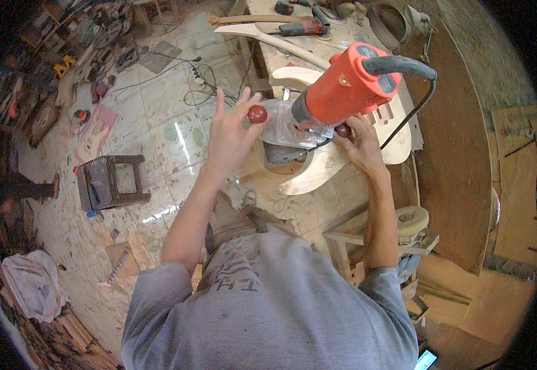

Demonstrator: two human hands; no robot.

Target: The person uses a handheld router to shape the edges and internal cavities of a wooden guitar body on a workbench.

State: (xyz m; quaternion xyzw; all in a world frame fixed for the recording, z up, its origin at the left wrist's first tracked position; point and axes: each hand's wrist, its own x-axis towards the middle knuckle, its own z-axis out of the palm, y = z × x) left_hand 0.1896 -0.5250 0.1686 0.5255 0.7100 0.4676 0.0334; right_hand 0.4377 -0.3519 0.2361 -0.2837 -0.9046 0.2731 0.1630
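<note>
An orange router (348, 83) with black hose and clear plastic base (274, 132) tilts over a pale wooden guitar body (305, 182) on the bench. My left hand (231, 132) holds the router's left wooden knob (257, 114) between thumb and fingers, with some fingertips raised off it. My right hand (361, 139) is wrapped round the right knob (343, 130), partly hiding it. The router's underside and any bit are hard to make out.
An angle grinder (296, 28) and curved wood pieces (243, 31) lie at the bench's back. Left are cables (191, 97), an overturned woven stool (102, 185) and another person's foot (52, 185). A brown board (444, 203) stands right, near a pale wheel (410, 219).
</note>
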